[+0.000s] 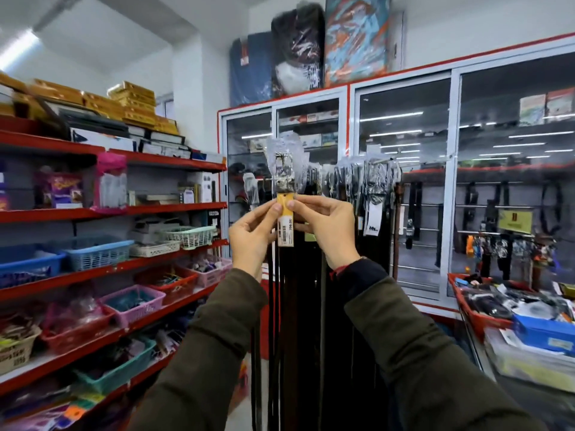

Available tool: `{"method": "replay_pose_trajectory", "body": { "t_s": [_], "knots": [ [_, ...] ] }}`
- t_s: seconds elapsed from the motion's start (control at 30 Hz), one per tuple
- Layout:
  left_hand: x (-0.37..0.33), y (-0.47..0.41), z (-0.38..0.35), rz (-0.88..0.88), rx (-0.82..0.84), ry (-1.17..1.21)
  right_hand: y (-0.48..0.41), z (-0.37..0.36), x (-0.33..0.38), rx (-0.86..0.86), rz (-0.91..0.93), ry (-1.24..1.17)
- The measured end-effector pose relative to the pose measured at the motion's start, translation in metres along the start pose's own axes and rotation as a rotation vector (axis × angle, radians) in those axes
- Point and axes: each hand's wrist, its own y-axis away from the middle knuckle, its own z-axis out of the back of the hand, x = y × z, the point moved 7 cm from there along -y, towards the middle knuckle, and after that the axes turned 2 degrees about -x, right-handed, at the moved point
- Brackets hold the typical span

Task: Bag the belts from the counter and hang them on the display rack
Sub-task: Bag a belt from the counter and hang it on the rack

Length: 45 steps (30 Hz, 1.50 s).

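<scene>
I hold a bagged belt point(283, 172) upright in front of me; its metal buckle sits inside clear plastic and a yellow price tag point(285, 222) hangs below it. My left hand point(253, 241) pinches the tag's left edge and my right hand point(326, 231) pinches its right edge. The dark strap drops straight down between my forearms. Just behind and to the right, the display rack point(364, 172) carries several bagged belts whose straps hang to the floor.
Red shelves with plastic baskets point(96, 253) line the left wall. Glass-door cabinets point(404, 188) stand behind the rack. A counter point(513, 315) with red and blue bins full of goods fills the right side.
</scene>
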Motion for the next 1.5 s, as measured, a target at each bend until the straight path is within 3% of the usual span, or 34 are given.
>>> {"method": "replay_pose_trajectory", "body": {
  "t_s": [0.27,0.8,0.97,1.13,1.33,1.5],
  "knots": [
    [-0.028,-0.035,0.007,0.084,-0.017,-0.028,-0.036,-0.034,0.002,0.005,-0.144,-0.028],
    [0.002,-0.052,0.011,0.217,-0.066,-0.026,-0.054,-0.033,-0.033,-0.016,-0.323,-0.025],
    [0.018,-0.064,0.000,0.168,-0.058,-0.256,-0.063,-0.020,-0.052,-0.112,-0.278,0.169],
    [0.025,-0.039,-0.008,-0.181,-0.085,-0.712,-0.036,0.002,-0.055,-0.072,-0.045,0.530],
    [0.072,0.039,-0.019,-0.471,-0.004,-1.012,0.039,0.060,-0.068,-0.107,0.255,1.012],
    [0.121,0.109,-0.036,-0.466,0.161,-1.097,0.103,0.121,-0.078,-0.161,0.223,1.334]
  ]
}}
